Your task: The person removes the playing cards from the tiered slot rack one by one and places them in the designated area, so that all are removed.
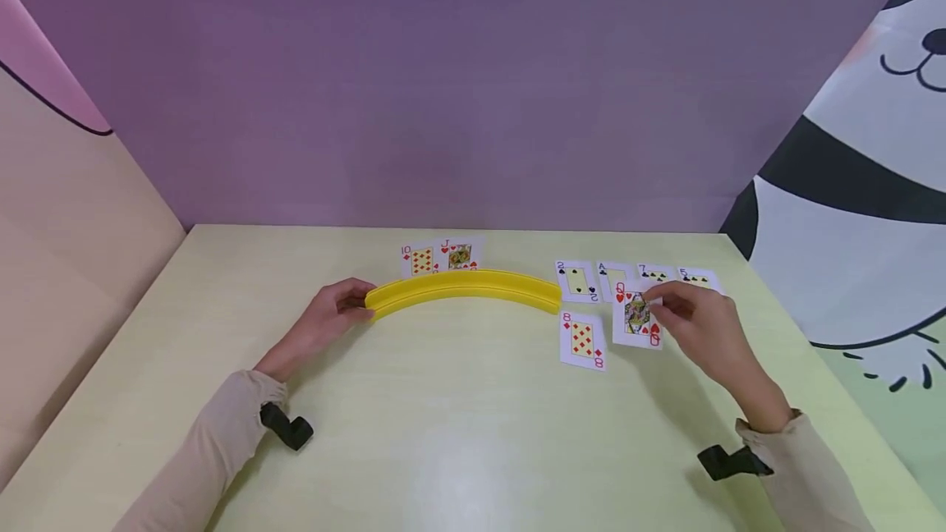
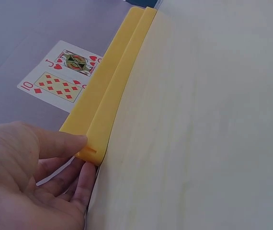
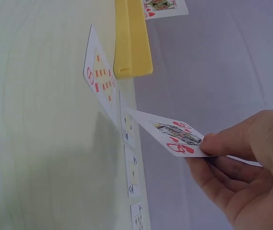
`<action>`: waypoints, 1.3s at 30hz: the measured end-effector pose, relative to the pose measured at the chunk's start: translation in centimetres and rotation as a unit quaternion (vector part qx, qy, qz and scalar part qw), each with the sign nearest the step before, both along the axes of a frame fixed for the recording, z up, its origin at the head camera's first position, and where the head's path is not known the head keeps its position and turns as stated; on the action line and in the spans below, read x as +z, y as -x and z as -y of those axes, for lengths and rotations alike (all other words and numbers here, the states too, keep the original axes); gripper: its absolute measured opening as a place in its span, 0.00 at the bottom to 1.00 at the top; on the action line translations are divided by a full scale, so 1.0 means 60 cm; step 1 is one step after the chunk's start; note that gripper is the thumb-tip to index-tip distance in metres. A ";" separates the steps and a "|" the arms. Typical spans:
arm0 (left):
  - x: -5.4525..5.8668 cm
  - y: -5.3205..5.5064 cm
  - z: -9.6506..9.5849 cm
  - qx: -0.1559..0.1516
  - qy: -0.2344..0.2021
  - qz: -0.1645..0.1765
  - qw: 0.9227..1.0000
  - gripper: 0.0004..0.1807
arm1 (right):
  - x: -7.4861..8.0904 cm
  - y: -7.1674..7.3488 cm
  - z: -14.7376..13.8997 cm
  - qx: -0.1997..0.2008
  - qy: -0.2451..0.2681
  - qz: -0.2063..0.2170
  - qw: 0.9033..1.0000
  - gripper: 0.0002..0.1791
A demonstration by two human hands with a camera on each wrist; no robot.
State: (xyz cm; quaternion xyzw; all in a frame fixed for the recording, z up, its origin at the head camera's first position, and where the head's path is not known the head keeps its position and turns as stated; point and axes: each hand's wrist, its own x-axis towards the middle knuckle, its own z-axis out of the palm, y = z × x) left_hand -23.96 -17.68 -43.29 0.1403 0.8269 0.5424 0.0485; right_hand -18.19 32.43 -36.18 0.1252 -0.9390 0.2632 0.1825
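Note:
A curved yellow card holder lies across the middle of the table. My left hand grips its left end, thumb on top and fingers underneath in the left wrist view. The ten of diamonds and the jack of hearts stand side by side in the holder. Between thumb and fingers, my right hand pinches the queen of hearts by its edge, raised over the table. Left of it, the eight of diamonds lies face up beside the holder's right end.
Behind the queen runs a row of black-suit cards: a two, an ace, a seven and a five, partly covered by the queen and my right hand. A purple wall borders the table's far edge.

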 end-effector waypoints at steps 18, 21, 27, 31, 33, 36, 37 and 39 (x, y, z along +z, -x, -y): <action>-0.011 -0.002 0.001 0.006 0.009 0.016 1.000 0.20 | -0.056 0.023 -0.028 0.026 -0.035 0.145 0.988 0.12; -0.010 -0.003 0.004 0.005 0.010 0.009 1.000 0.20 | -0.059 0.023 -0.023 0.035 -0.058 0.160 0.985 0.16; -0.003 -0.001 0.009 0.006 0.011 -0.001 1.000 0.20 | -0.057 0.025 -0.014 0.056 -0.073 0.165 0.982 0.20; -0.002 0.001 0.007 0.007 0.009 0.005 1.000 0.20 | -0.053 0.023 -0.012 0.062 -0.078 0.157 0.983 0.20; -0.003 0.002 0.006 0.007 0.010 0.007 1.000 0.20 | -0.052 0.021 -0.012 0.062 -0.079 0.156 0.983 0.20; -0.003 0.002 0.004 0.006 0.012 0.008 1.000 0.20 | -0.053 0.019 -0.014 0.061 -0.077 0.158 0.983 0.21; -0.002 0.002 0.003 0.005 0.012 0.009 1.000 0.20 | -0.053 0.018 -0.014 0.060 -0.077 0.159 0.982 0.21; -0.001 0.002 0.003 0.004 0.012 0.008 1.000 0.20 | -0.055 0.018 -0.015 0.061 -0.079 0.158 0.982 0.21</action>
